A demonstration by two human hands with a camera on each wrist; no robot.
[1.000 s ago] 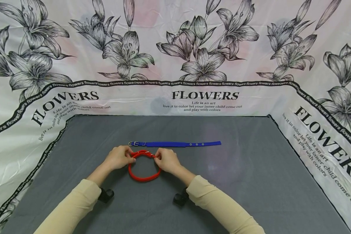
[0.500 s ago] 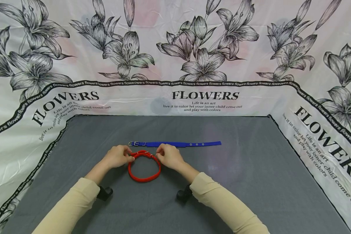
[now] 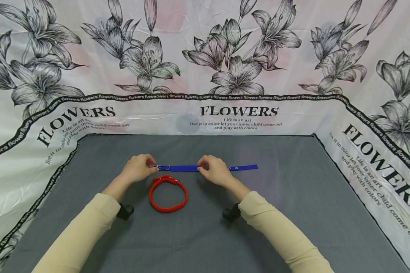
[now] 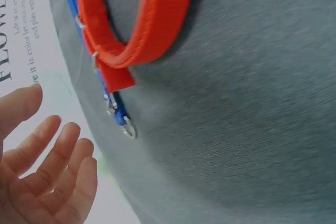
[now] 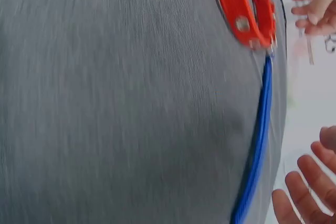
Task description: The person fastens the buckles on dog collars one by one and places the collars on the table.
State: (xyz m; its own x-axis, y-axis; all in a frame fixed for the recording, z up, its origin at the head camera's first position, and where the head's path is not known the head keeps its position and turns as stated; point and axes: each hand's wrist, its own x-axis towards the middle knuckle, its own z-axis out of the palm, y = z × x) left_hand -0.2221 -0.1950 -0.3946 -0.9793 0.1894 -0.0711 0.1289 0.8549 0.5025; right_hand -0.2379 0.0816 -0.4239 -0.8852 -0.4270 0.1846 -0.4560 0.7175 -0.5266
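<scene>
A blue pet collar lies stretched out flat, its buckle and D-ring at the left and metal eyelets toward the right end. In front of it stands a red pet collar, fastened into a loop. My left hand hovers at the blue collar's buckle end; the left wrist view shows its fingers loosely spread, holding nothing. Over the blue collar's right half is my right hand, covering part of it in the head view. Its relaxed fingers are apart from the strap in the right wrist view.
Grey cloth covers the table beneath both collars. A white flower-printed sheet with black lettering borders it at the back and both sides. A black wrist camera sits below the left sleeve.
Both hands have come off the red collar, the right one first. They have moved back to the blue collar, the right hand also shifting rightward. Both collars stay in place.
</scene>
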